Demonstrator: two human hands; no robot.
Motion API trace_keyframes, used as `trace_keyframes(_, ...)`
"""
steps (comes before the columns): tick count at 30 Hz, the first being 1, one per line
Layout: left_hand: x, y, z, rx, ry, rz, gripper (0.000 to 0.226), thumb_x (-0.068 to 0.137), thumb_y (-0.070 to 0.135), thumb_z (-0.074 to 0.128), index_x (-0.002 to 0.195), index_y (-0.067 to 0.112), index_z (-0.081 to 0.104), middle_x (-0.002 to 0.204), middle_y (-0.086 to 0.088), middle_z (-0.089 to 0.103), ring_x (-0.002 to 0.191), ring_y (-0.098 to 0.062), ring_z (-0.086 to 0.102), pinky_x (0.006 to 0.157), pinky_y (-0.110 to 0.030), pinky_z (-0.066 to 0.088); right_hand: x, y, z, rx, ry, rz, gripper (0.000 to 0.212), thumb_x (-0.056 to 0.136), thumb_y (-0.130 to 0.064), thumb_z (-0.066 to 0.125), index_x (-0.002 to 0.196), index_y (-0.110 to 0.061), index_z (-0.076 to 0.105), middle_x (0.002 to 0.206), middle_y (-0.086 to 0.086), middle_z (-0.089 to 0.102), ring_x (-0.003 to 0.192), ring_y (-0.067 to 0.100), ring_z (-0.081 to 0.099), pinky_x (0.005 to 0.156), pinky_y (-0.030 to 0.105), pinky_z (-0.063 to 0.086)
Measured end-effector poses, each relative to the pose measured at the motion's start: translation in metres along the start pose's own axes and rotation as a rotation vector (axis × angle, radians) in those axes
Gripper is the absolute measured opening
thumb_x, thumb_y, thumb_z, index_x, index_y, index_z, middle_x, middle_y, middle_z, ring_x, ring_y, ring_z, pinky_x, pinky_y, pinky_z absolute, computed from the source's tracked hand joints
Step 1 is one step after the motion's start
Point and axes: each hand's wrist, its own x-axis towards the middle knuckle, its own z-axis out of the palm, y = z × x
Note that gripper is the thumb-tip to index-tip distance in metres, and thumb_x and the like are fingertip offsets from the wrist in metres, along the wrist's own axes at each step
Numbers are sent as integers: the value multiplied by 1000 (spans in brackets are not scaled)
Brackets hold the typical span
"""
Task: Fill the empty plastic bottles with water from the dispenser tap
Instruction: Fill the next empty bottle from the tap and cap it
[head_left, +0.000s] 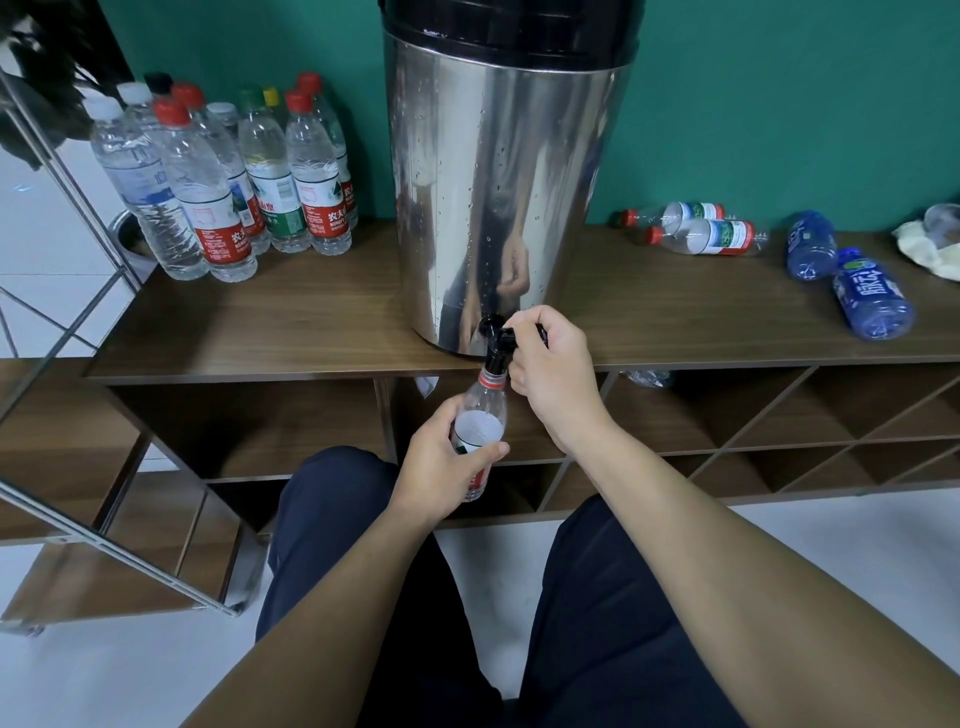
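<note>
Head view, looking down (close) at dispenser (506, 176)

arms: both forearms bare from the bottom edge of the view up to the wrists, no sleeve in sight
left hand (441, 457): bare, no glove, no ring or watch showing
right hand (550, 364): bare, wrist without band or watch
trousers (597, 597): dark navy fabric, plain, covering both thighs and knees, soft folds over the knees

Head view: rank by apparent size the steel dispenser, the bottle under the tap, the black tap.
1. Steel dispenser, by far the largest.
2. Bottle under the tap, held by the left hand; it is nearer the camera, yet smaller.
3. Black tap, smallest, partly covered by the right hand.
</note>
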Motion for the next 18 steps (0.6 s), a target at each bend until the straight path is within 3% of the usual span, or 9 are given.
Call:
trace_keyframes(11, 1, -2, 0, 18, -2, -18, 64, 88, 29, 96, 144, 37, 64, 126, 17, 77, 121, -6, 72, 113, -43, 58, -1, -2, 0, 0, -7, 3, 20, 114, -22, 53, 100, -19, 68, 58, -12, 49, 53, 10, 41, 54, 31, 35)
trace_keyframes(18, 0, -1, 0, 31, -6, -21, 64, 89, 29, 96, 144, 37, 64, 125, 18, 77, 120, -3, 71, 112, -41, 59, -1, -2, 0, -2, -8, 6, 21, 114, -22, 54, 99, -22, 68, 59, -13, 49, 53, 9, 42, 54, 31, 35)
